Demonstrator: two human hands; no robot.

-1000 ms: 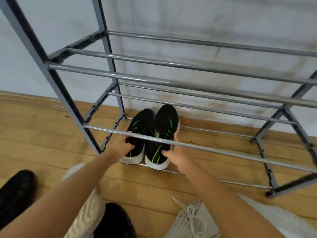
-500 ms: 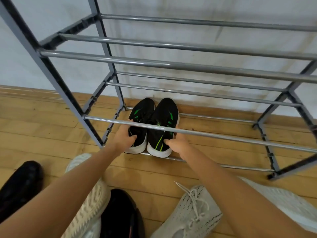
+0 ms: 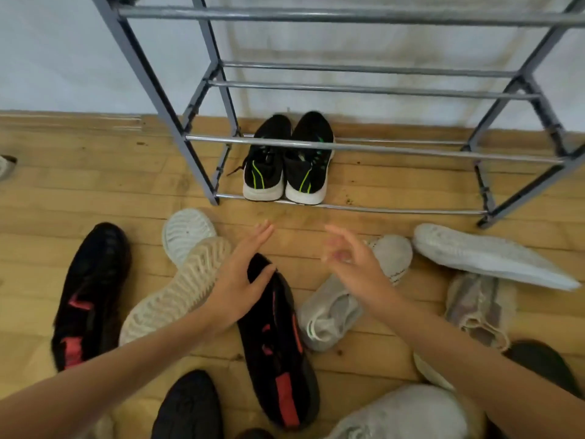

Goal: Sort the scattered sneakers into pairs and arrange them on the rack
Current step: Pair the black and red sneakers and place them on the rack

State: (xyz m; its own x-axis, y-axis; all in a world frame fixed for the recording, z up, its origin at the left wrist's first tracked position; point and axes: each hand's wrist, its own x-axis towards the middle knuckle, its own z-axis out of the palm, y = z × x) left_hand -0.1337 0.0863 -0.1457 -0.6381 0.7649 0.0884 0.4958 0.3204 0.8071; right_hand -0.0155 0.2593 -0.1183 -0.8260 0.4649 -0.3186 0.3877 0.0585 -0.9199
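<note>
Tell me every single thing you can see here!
Shoe rack: one, grey metal, against the wall.
Black-and-green sneakers: two, paired on the bottom tier.
Black-and-red sneakers: two, floor, one far left, one centre.
Upturned sneakers: two, pale soles, floor, left of centre.
Grey sneaker: one, floor, centre.
White sneaker: one, on its side, right.
Other shoes: several, edges, partly cut off.
Left hand: open, over the centre black-and-red sneaker.
Right hand: open, blurred.
</note>
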